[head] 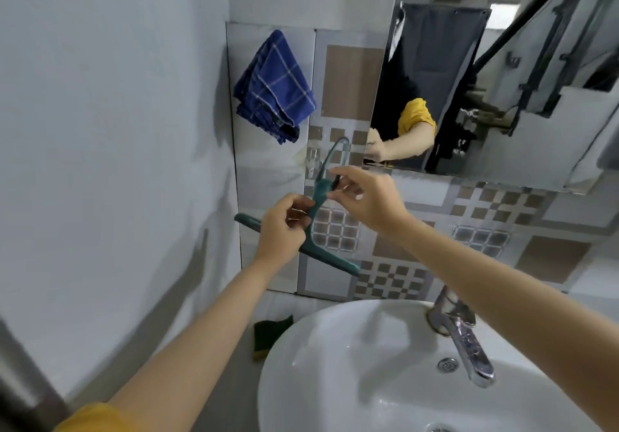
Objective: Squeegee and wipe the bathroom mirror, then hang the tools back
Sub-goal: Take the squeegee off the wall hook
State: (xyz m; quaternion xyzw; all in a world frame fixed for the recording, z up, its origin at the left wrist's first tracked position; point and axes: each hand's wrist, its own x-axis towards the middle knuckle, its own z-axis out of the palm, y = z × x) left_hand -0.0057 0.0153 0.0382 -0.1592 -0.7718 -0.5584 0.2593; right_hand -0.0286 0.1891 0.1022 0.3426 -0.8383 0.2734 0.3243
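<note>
Both hands are up at the tiled wall left of the mirror (485,73), above the white basin (335,364). The left hand (283,227) is curled around the lower stem of the teal squeegee (318,227), fingers closed on the handle just above the blade. The blade runs tilted, its left end high near the wall corner, its right end lower over the patterned tiles. The right hand (365,197) sits just right of the handle's upper part, thumb and forefinger pinched together at the dark hanging loop; the other fingers are loosely spread. The loop arches up to a small clear hook (313,160) on the tile; whether it is actually seated on the hook is hard to tell, since motion blur smears that spot. A blue checked cloth (274,90) hangs on the wall above and left of the squeegee, well apart from both hands. A chrome tap (465,338) stands at the basin's back edge. A green sponge (269,334) lies on the ledge just beside the basin's left rim.
</note>
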